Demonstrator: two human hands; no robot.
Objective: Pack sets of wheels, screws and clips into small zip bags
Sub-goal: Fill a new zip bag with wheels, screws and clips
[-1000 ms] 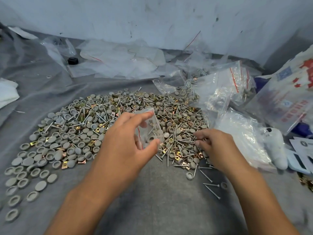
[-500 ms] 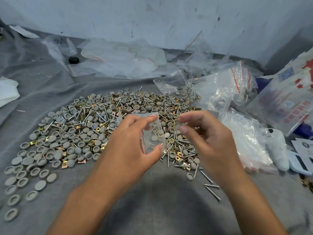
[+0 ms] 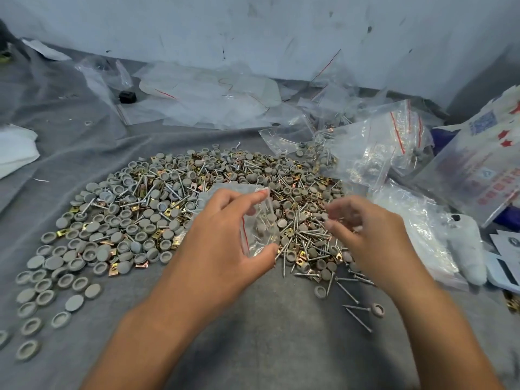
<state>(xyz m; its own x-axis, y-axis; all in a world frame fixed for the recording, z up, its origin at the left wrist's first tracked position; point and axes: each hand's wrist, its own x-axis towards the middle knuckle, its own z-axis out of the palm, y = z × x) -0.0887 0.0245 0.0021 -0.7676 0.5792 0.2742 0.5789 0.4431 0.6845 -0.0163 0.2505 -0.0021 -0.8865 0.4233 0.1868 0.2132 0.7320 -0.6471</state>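
zip bag (image 3: 260, 220) | pinched, left hand (image 3: 222, 243) | right hand (image 3: 365, 232) blurred, curled

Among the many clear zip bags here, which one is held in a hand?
The small zip bag over the pile's middle: the left hand pinches it, red strip visible. All other bags lie on the cloth.

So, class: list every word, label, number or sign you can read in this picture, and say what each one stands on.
No text reads clearly enough to quote.
Large printed bag at right: a blue square code, red stars and rows of red print, all too blurred to read.
White cards at the right edge: a round mark and dark print, too small to read.
Small zip bag in the left hand: only a red line, no words.
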